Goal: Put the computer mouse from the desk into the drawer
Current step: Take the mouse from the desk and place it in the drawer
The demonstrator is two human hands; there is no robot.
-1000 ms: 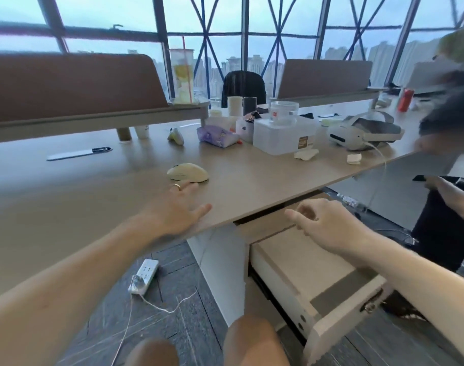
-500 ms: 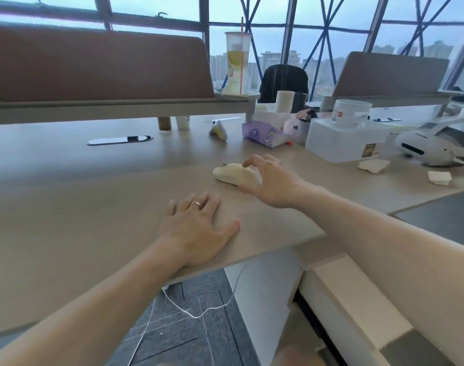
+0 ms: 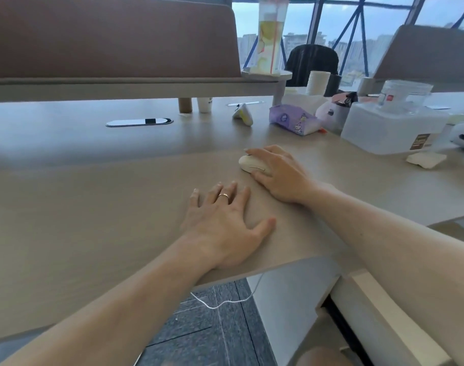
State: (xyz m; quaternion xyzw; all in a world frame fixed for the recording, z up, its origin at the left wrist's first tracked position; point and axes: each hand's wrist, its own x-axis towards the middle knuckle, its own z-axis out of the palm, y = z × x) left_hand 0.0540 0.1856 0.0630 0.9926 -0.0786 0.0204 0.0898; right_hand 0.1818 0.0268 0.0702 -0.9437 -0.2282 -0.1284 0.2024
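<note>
A cream computer mouse (image 3: 249, 163) lies on the light wooden desk (image 3: 93, 202), a little right of the middle. My right hand (image 3: 281, 175) covers its near and right side, fingers curled over the top and thumb against its near edge. My left hand (image 3: 223, 223) rests flat on the desk just nearer, fingers spread, a ring on one finger, holding nothing. The open drawer (image 3: 370, 307) shows only as a pale edge under the desk at the lower right, mostly hidden by my right forearm.
Behind the mouse stand a purple tissue pack (image 3: 294, 120), a white box (image 3: 391, 128) with a clear tub on top, a small white gadget (image 3: 242, 114) and paper cups. A tall drink cup (image 3: 271, 35) stands on the raised shelf. A crumpled tissue (image 3: 426, 159) lies at right.
My right hand left the drawer, reached across to the mouse and has now closed around it. My left hand stayed flat on the desk. The view swung closer over the desk.
</note>
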